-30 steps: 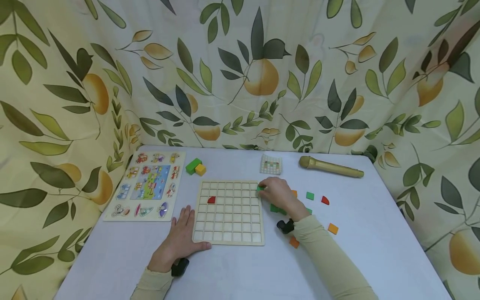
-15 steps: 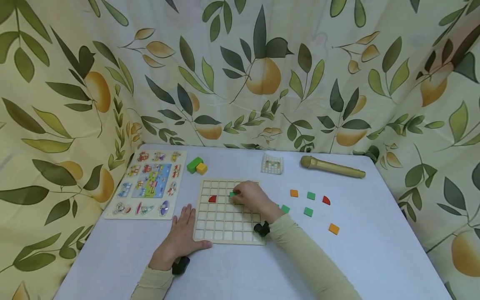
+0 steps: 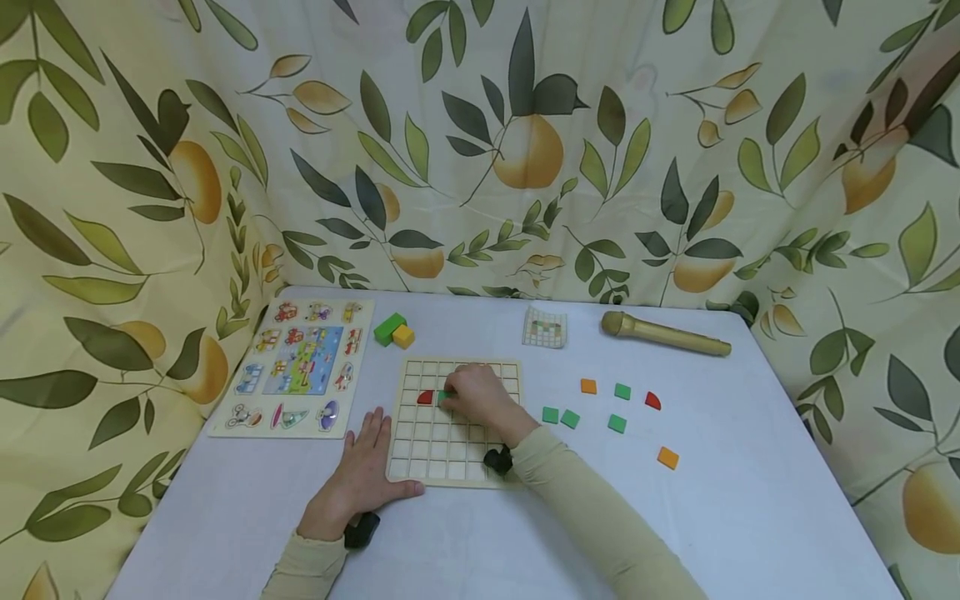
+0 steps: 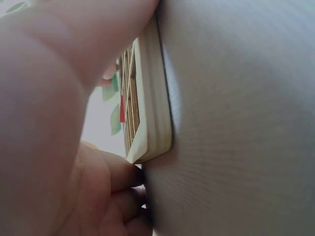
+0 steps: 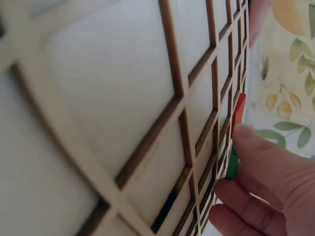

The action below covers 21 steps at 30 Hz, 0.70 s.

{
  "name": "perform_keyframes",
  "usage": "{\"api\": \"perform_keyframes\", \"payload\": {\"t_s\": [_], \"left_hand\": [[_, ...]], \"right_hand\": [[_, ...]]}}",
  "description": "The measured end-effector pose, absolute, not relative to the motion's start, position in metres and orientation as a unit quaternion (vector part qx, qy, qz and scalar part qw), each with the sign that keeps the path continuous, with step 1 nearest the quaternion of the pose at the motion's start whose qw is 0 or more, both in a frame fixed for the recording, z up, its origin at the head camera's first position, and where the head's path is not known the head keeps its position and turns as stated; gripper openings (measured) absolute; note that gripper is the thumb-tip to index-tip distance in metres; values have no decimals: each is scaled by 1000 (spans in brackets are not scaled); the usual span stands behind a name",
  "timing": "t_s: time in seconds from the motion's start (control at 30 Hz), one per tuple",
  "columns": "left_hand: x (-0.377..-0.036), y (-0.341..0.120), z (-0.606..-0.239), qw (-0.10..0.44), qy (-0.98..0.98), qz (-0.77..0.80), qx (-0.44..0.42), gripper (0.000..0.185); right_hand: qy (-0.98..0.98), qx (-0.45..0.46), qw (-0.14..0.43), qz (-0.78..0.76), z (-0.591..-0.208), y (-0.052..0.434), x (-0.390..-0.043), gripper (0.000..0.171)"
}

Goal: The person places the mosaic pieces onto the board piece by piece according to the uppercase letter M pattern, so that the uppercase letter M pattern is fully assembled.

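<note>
A wooden grid board [image 3: 457, 454] lies on the white table. In one of its upper-left cells sits a red quarter-round tile [image 3: 425, 397]. My right hand [image 3: 482, 395] pinches a green square tile [image 5: 232, 163] at the cell just right of the red one; in the right wrist view the green tile is beside the red tile [image 5: 238, 113]. My left hand [image 3: 362, 477] lies with fingers spread at the board's lower-left corner, thumb along the front edge. The left wrist view shows that hand's fingers [image 4: 123, 172] touching the board's corner [image 4: 155, 123].
Right of the board lie several green squares [image 3: 571, 418], orange squares [image 3: 667, 457] and a red quarter-round piece [image 3: 652, 401]. Behind are a pattern card [image 3: 545, 328] and a gold toy microphone [image 3: 664, 333]. A picture puzzle board [image 3: 225, 398] and green and yellow blocks [image 3: 390, 328] stand left.
My right hand has carried the green tile leftward from the board's upper right edge to the cell beside the red tile. The left hand has stayed in place.
</note>
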State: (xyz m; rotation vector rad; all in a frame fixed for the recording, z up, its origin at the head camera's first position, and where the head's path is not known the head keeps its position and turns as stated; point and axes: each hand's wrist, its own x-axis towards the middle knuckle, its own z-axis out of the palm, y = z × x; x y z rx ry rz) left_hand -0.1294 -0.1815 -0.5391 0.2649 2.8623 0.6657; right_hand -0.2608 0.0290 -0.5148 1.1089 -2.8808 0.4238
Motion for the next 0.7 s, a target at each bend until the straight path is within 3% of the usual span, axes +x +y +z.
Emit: {"api": "perform_keyframes", "payload": {"t_s": [0.43, 0.7], "left_hand": [[-131, -183, -540, 100, 966, 223, 86, 127], [-130, -183, -540, 103, 965, 224, 90, 127]], "right_hand": [[-937, 330, 14, 111, -519, 19, -261, 19], [-936, 325, 4, 134, -513, 30, -257, 33]]}}
